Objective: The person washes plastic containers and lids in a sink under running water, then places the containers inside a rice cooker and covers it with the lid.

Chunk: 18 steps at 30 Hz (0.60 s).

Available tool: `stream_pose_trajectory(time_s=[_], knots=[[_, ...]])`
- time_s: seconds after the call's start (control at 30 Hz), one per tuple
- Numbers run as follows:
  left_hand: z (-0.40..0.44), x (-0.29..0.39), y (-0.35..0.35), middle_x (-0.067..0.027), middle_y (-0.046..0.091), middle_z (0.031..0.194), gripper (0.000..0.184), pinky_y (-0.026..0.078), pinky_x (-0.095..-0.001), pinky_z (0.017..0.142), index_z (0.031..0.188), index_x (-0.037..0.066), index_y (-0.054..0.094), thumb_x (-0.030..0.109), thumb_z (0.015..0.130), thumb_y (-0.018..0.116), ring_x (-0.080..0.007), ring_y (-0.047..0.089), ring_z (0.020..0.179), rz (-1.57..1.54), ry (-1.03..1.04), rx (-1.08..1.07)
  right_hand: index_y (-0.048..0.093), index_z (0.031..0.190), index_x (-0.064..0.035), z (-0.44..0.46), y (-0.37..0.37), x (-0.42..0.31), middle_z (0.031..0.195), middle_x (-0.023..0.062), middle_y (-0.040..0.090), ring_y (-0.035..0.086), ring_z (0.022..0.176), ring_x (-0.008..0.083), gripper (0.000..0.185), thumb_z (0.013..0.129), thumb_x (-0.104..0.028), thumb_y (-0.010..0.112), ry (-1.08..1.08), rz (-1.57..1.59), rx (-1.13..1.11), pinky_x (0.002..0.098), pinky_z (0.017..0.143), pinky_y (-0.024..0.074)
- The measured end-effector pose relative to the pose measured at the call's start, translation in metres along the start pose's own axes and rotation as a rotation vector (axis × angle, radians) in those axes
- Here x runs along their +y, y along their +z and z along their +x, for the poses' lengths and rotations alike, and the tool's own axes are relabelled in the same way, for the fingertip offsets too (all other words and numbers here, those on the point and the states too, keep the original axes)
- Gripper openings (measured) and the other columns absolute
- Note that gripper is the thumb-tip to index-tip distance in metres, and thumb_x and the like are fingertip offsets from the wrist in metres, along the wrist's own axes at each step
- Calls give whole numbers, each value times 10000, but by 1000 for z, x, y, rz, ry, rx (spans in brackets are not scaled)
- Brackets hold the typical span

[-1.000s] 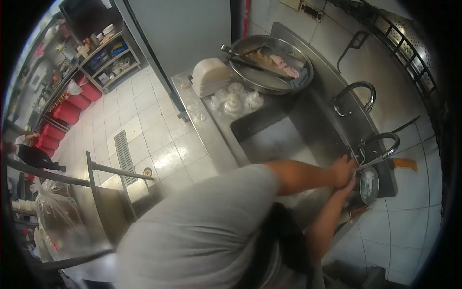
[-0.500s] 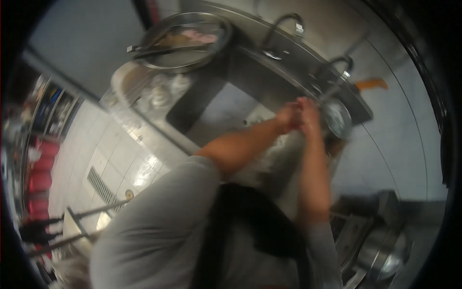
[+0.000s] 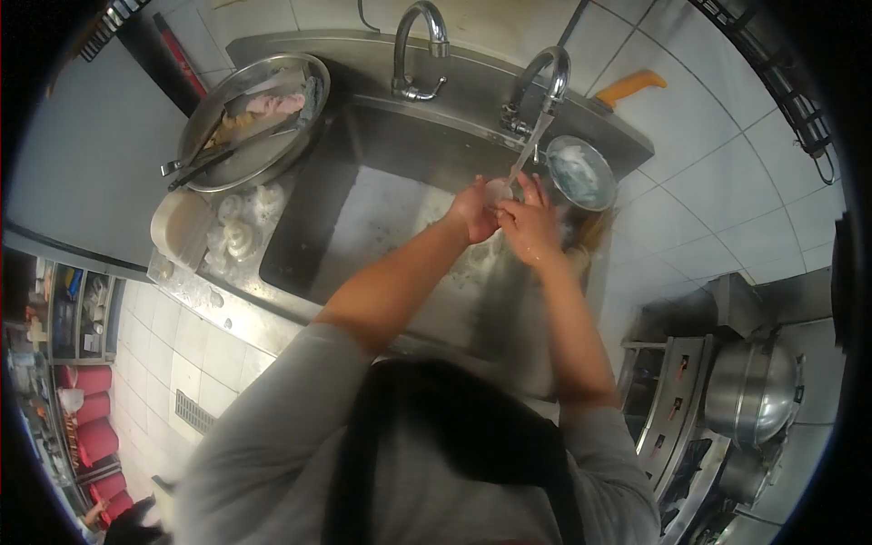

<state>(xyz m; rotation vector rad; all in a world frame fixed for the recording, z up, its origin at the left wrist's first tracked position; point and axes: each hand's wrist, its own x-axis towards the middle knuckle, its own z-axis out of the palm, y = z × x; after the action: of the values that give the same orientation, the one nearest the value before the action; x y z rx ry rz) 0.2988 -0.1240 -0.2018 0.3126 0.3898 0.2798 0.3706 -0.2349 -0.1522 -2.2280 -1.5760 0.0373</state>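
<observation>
My left hand [image 3: 472,213] is closed around a small whitish round thing, like a little dish or cup [image 3: 497,192], under the running water. Against its other side my right hand [image 3: 531,225] presses with its thumb and some fingers, while other fingers point up toward the stream. Exactly what kind of dish it is, I cannot make out. Water pours from the right faucet [image 3: 556,77] onto the hands. Below them lies the steel sink [image 3: 304,227], with a whitish, wet bottom and dark bits in it.
A large metal basin [image 3: 313,68] with cloths and dark-handled utensils stands at the back left. Near it are a pump bottle [image 3: 239,238] and a white container [image 3: 173,232]. A foamy bowl [image 3: 581,173] and an orange handle [image 3: 631,86] are at the right; another faucet [image 3: 400,54] stands behind.
The view has swung, so the sink now appears further left. Both hands stay together under the right faucet, and the small whitish thing between them now shows.
</observation>
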Motion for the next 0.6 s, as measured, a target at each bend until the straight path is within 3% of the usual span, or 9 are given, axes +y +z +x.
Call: stream_pose_trajectory(time_s=[0.13,0.2,0.23,0.3,0.33,0.43,0.47,0.6], knots=[[-8,-1,0,-149,464,1236,527,399,-448,972,1287,54,365,401,992,99,-292,472,1137,-26,-56,-3,683,977,-157,-1,6,-7,1459,54,259,211,1353,353,211,826,-234,559,48,-65,47,598,1004,251],[-12,6,-2,-140,473,1229,480,395,-452,965,1279,79,376,390,996,145,-297,469,1139,-57,-93,-31,672,991,-111,-2,10,-11,1430,57,295,314,1295,328,224,831,-197,540,12,-73,15,534,989,309],[-8,1,-4,-138,466,1250,450,375,-442,984,1305,80,350,368,997,191,-301,460,1151,64,-3,-37,666,998,-88,-4,13,-12,1416,59,312,366,1266,315,231,834,-179,531,-4,-76,-4,501,982,338],[4,-13,-3,-134,451,1291,432,336,-420,1022,1358,84,296,324,999,283,-311,443,1177,308,177,-51,594,1095,-60,3,49,5,1346,74,394,450,1184,270,281,838,-135,509,213,809,172,419,962,384],[-4,-10,7,-126,499,1227,464,386,-394,967,1358,128,314,245,940,480,-313,492,1095,432,218,-14,558,1144,-45,8,64,13,1312,82,435,493,1144,248,317,840,-113,498,319,1250,261,378,951,407],[-31,8,15,-144,514,1199,592,413,-363,938,1349,144,342,200,834,628,-302,514,1078,1536,926,58,512,1147,5,10,83,12,1170,81,526,560,975,206,325,830,-34,450,550,2123,334,312,861,457],[-42,17,17,-157,514,1205,754,426,-374,924,1343,130,357,115,692,736,-310,523,1076,1500,934,15,538,1069,-24,10,106,30,1062,101,567,557,936,205,241,857,-34,425,455,2298,239,312,829,468],[-72,45,14,-133,519,1226,828,429,-396,911,1347,132,354,43,630,758,-322,516,1088,1629,899,-79,516,1090,42,19,105,-1,1018,112,575,567,902,208,231,885,-42,450,783,2275,277,323,783,480]])
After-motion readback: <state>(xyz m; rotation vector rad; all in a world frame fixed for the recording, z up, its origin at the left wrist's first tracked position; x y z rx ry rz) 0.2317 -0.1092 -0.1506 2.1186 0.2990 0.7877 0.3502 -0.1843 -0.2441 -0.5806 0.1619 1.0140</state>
